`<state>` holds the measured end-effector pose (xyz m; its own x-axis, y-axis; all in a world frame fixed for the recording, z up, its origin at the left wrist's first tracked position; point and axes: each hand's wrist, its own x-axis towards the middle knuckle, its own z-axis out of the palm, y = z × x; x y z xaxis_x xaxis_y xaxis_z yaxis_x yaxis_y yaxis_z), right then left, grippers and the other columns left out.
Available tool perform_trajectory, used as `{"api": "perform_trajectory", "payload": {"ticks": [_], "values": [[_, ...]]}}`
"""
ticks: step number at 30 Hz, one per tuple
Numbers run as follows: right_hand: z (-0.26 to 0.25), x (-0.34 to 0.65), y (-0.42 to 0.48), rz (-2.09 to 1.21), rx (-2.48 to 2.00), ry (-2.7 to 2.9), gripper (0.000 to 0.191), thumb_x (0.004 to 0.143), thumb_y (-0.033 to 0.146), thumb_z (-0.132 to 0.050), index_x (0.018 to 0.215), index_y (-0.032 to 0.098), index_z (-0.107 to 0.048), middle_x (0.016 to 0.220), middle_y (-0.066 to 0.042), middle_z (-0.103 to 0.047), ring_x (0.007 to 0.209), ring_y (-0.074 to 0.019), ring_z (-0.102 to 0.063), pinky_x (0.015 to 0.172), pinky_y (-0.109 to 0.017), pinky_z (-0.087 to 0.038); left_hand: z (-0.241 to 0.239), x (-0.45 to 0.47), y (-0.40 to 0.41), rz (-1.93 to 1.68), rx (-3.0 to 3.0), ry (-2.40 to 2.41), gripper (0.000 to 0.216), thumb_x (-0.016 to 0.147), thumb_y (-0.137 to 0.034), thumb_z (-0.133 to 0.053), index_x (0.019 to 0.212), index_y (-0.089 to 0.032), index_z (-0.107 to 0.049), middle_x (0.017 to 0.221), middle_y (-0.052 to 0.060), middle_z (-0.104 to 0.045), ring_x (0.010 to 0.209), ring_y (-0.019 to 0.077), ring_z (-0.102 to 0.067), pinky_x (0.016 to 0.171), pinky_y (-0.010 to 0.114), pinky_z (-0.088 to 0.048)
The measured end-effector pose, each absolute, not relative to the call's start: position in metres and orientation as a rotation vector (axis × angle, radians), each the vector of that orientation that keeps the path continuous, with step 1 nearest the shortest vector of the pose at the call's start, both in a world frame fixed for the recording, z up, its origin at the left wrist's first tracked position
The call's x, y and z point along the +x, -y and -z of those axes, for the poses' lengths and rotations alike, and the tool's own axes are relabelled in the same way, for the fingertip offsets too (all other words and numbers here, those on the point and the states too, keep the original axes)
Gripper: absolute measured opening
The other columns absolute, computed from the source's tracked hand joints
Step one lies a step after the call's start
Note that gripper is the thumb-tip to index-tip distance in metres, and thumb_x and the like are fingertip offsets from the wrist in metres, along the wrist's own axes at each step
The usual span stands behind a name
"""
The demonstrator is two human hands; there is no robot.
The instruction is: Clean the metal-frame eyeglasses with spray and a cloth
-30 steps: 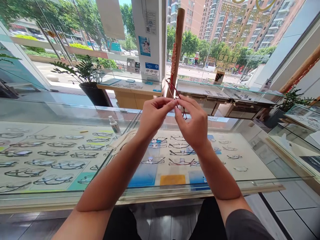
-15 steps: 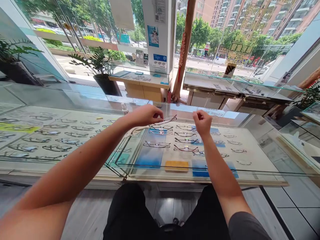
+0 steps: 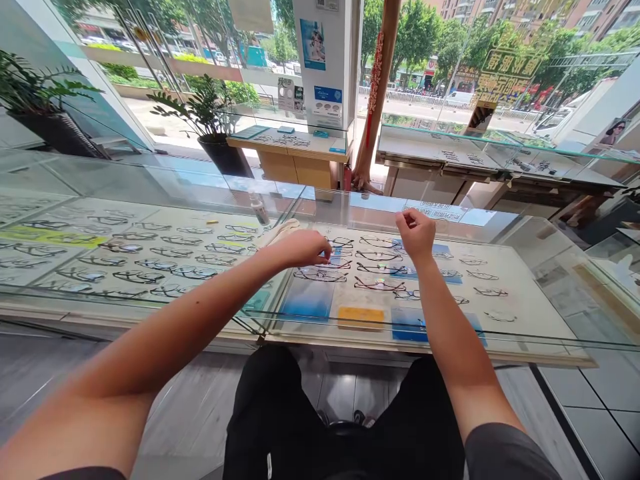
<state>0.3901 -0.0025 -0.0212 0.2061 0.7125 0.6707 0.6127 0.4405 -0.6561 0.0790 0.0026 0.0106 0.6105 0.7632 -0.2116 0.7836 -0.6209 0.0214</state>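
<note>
Curled left hand (image 3: 315,247), hold unclear, meets red spectacles (image 3: 339,266) at four o'clock, perhaps steadying them; right hand (image 3: 419,235), loosely fisted, looks empty.

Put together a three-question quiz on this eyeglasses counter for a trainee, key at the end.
1. True or false: the yellow pad lies between two blue pads near the front edge of the display.
2. Multiple choice: the left hand is at a group of A) coins, B) eyeglasses, C) cups.
3. Short answer: which hand is nearer the small bottle, left or right?

Key: 1. True. 2. B. 3. The left hand.
</note>
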Motion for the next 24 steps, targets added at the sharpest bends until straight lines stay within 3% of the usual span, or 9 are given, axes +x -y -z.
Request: {"api": "perform_trajectory", "payload": {"ticks": [10, 16, 24], "values": [[0.026, 0.39, -0.004, -0.076, -1.171, 1.492, 0.035, 0.097, 0.044, -0.062, 0.069, 0.024, -0.062, 0.063, 0.001, -0.059, 0.063, -0.0178, -0.051, 0.067, -0.035, -0.041, -0.005, 0.083, -0.007, 0.35, 2.741, -1.344, 0.027, 0.1, -0.038, -0.067, 0.112, -0.027, -0.089, 0.106, 0.008, -0.085, 0.09, 0.0271, -0.076, 0.071, 0.033, -0.042], [0.026, 0.39, -0.004, -0.083, -1.13, 1.476, 0.036, 0.097, 0.043, -0.063, 0.067, 0.024, -0.06, 0.061, 0.002, -0.053, 0.062, -0.0171, -0.047, 0.066, -0.035, -0.038, -0.008, 0.08, -0.012, 0.234, 2.695, -1.357, 0.026, 0.095, -0.045, -0.07, 0.102, -0.027, -0.089, 0.097, 0.009, -0.083, 0.086, 0.0284, -0.074, 0.076, 0.035, -0.045], [0.026, 0.39, -0.003, -0.106, -1.124, 1.487, 0.041, 0.098, 0.044, -0.063, 0.063, 0.024, -0.061, 0.059, 0.002, -0.052, 0.06, -0.0162, -0.046, 0.065, -0.035, -0.037, -0.008, 0.082, -0.023, 0.084, 2.719, -1.423, 0.021, 0.091, -0.033, -0.07, 0.099, -0.027, -0.088, 0.092, 0.011, -0.082, 0.084, 0.0309, -0.073, 0.08, 0.038, -0.049]]}}
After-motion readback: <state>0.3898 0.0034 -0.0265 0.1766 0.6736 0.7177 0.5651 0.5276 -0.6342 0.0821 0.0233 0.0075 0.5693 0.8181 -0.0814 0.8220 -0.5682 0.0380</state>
